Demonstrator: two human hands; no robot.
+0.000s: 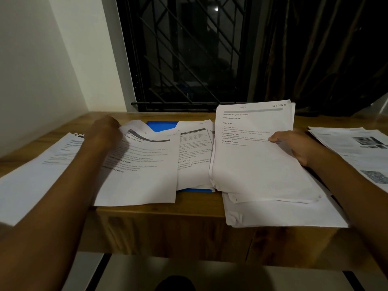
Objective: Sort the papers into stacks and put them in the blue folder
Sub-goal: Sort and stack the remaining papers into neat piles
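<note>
- Right grip (298,148) clasps the SECTION 3 bundle (256,164); left grip (105,131) pinches a loose sheet (142,171), frame centre.
- Half buried, the blue folder (161,125) looks unfilled; sorting seems midway.

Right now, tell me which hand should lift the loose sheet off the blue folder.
Left. The left hand sits at the raised top corner of the loose sheet, seemingly pinching it, over the blue folder. The right hand is occupied, holding the Section 3 stack.
</note>
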